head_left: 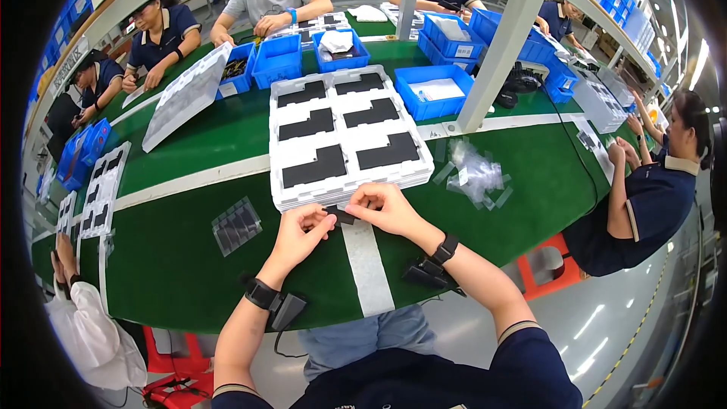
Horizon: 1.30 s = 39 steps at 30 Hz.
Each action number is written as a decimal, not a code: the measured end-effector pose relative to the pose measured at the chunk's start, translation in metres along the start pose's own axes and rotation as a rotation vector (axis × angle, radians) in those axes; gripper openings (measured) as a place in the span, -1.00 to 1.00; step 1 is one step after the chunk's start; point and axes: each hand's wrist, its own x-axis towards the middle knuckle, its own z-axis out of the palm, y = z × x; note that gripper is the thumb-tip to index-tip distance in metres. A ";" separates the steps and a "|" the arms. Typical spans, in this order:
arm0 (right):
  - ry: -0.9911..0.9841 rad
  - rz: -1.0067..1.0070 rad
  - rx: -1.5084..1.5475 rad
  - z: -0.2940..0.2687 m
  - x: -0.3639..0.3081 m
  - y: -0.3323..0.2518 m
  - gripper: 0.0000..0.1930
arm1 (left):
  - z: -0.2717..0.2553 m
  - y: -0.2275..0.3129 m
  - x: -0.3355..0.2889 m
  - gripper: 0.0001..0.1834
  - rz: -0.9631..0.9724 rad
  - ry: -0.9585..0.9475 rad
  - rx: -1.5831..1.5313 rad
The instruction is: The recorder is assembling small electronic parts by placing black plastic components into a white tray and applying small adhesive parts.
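Note:
Between my two hands is a small flat black piece (341, 215), held just off the near edge of a stack of white trays (331, 134). My left hand (304, 233) has thumb and fingers closed at the piece's left end. My right hand (386, 210) pinches its right end. The top tray has compartments in two columns, each with a flat black L-shaped part (313, 167). Left of my left hand, a clear plastic sheet (236, 226) with dark pieces lies on the green table.
A loose heap of clear plastic film (475, 176) lies to the right. Blue bins (435, 92) stand beyond the trays, beside a white post (500, 53). At the far left a person holds a tilted white tray (185, 95). Co-workers sit around the green table (174, 265).

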 end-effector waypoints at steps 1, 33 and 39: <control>0.026 -0.014 0.019 -0.001 -0.001 0.002 -0.89 | 0.000 -0.001 0.001 -0.90 -0.010 0.013 0.009; -0.025 -0.034 -0.036 0.001 -0.001 -0.001 -0.84 | 0.003 0.017 -0.002 -0.72 0.074 0.064 0.268; -0.087 -0.073 0.028 0.004 -0.001 0.005 -0.85 | -0.005 0.009 0.000 -0.71 0.050 -0.014 0.121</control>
